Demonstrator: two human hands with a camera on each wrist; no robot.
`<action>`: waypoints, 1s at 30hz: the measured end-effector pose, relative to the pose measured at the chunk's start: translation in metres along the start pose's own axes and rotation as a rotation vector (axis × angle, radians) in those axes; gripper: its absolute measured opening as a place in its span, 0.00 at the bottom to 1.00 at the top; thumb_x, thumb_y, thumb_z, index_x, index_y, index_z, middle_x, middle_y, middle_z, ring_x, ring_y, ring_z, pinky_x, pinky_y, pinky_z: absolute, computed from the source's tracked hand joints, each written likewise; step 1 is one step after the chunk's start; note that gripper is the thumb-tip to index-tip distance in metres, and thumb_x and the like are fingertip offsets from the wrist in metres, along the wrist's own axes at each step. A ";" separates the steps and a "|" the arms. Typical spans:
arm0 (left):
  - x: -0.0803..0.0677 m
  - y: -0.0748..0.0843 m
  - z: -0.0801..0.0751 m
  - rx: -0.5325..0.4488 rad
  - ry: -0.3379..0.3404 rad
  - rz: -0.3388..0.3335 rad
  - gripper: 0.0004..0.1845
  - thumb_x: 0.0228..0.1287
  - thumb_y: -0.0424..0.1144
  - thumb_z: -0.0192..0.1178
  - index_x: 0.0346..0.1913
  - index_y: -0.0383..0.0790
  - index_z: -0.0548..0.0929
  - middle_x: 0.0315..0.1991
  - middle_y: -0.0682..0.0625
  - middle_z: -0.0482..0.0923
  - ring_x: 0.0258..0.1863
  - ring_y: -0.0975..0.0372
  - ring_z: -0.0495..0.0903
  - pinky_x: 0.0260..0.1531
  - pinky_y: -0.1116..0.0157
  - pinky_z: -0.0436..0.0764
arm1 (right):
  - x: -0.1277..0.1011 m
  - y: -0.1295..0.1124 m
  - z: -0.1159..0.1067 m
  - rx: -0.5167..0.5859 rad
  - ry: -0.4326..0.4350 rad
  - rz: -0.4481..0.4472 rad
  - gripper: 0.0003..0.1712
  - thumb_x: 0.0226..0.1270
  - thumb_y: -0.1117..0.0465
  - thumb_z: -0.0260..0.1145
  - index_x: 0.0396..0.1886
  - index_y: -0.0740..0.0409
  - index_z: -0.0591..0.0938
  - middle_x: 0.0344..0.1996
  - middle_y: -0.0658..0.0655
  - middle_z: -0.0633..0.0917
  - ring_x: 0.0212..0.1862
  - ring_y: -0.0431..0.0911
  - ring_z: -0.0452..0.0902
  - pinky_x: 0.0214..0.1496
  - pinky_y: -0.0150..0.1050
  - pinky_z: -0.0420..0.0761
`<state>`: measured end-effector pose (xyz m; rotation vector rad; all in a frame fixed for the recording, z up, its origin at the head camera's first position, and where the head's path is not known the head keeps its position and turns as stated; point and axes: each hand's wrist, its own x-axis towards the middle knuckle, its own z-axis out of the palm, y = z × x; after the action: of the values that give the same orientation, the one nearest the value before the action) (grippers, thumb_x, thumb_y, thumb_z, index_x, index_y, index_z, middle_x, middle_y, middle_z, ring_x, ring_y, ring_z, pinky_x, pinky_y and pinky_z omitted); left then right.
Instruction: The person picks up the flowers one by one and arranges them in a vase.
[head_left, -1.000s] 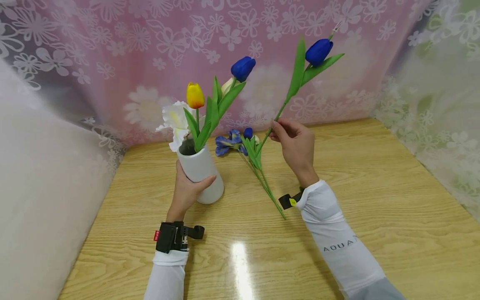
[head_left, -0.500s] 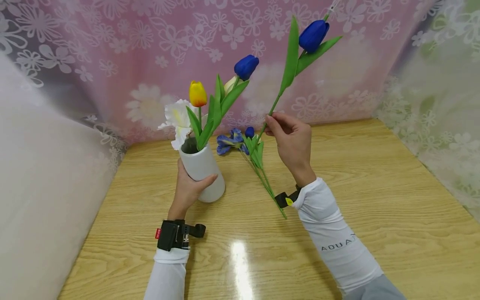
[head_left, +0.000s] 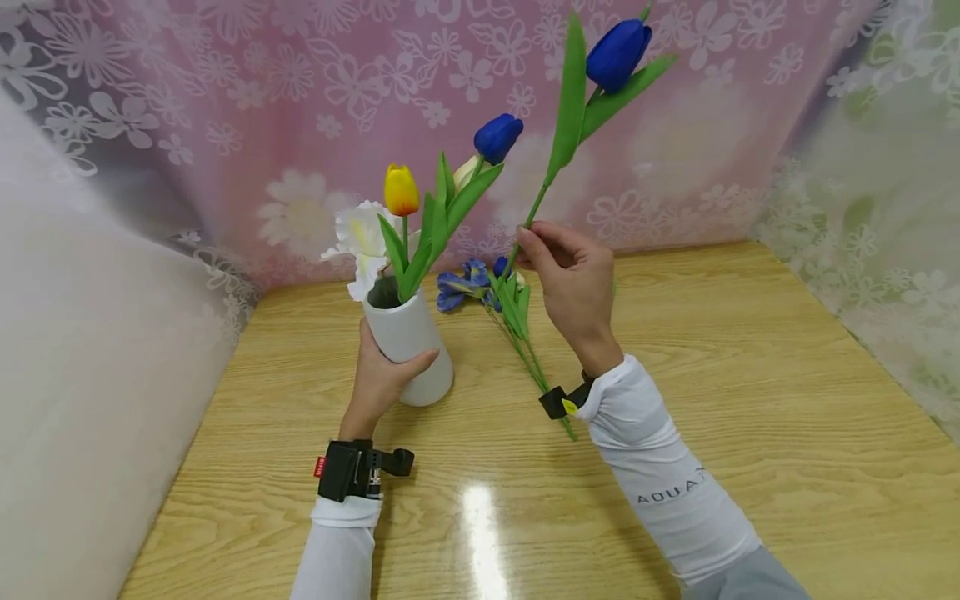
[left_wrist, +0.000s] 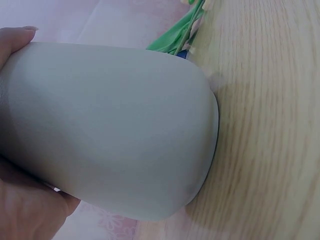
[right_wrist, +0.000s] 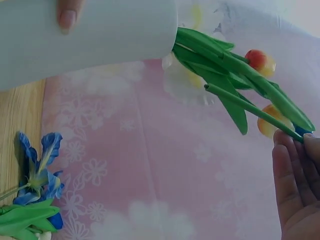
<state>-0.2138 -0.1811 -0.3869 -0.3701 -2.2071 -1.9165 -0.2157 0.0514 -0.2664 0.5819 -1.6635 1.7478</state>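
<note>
My left hand (head_left: pixel 377 379) grips a white vase (head_left: pixel 411 354) round its side, with the thumb across the front. From the vase rise a yellow tulip (head_left: pixel 401 190), a blue tulip (head_left: pixel 498 138), a white ruffled flower (head_left: pixel 363 236) and a partly hidden cream bloom (head_left: pixel 467 171). Between thumb and fingertips, my right hand (head_left: pixel 577 287) pinches the stem of another blue tulip (head_left: pixel 618 56), held aloft with its bloom up and leaning right. In the right wrist view the cut end of this stem (right_wrist: pixel 245 104) is in the air, apart from the vase mouth.
Right of the vase, a blue iris (head_left: pixel 461 287) and a small bunch with green leaves (head_left: pixel 513 308) lie on the wooden table (head_left: pixel 675 333), stems toward me. A pink floral curtain (head_left: pixel 300 125) hangs behind the table.
My right hand has carried the pinched tulip left and slightly up, toward the vase. My left hand keeps its grip on the vase, which is nearly still.
</note>
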 end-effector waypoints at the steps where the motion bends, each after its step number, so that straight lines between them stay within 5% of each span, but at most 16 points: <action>1: 0.000 0.000 0.000 0.002 0.000 0.000 0.45 0.45 0.32 0.68 0.62 0.46 0.50 0.50 0.45 0.64 0.46 0.54 0.67 0.42 0.51 0.69 | 0.000 -0.001 0.002 0.011 0.005 -0.004 0.09 0.55 0.73 0.62 0.34 0.78 0.79 0.28 0.70 0.81 0.26 0.53 0.79 0.32 0.42 0.79; 14: 0.000 0.001 0.000 0.008 0.009 -0.020 0.45 0.45 0.33 0.68 0.62 0.46 0.50 0.50 0.45 0.63 0.47 0.54 0.67 0.42 0.52 0.69 | 0.000 -0.004 0.027 0.092 0.007 -0.056 0.07 0.55 0.75 0.61 0.32 0.79 0.79 0.25 0.69 0.81 0.25 0.55 0.78 0.31 0.42 0.79; 30: 0.000 0.000 -0.001 0.005 0.013 -0.023 0.46 0.44 0.33 0.69 0.62 0.48 0.49 0.51 0.46 0.63 0.47 0.54 0.66 0.43 0.52 0.68 | -0.001 0.010 0.054 0.137 -0.058 -0.011 0.08 0.57 0.73 0.61 0.32 0.80 0.78 0.27 0.70 0.80 0.28 0.59 0.78 0.33 0.41 0.79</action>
<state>-0.2143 -0.1819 -0.3868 -0.3320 -2.2175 -1.9193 -0.2287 -0.0021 -0.2687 0.7087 -1.5841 1.8636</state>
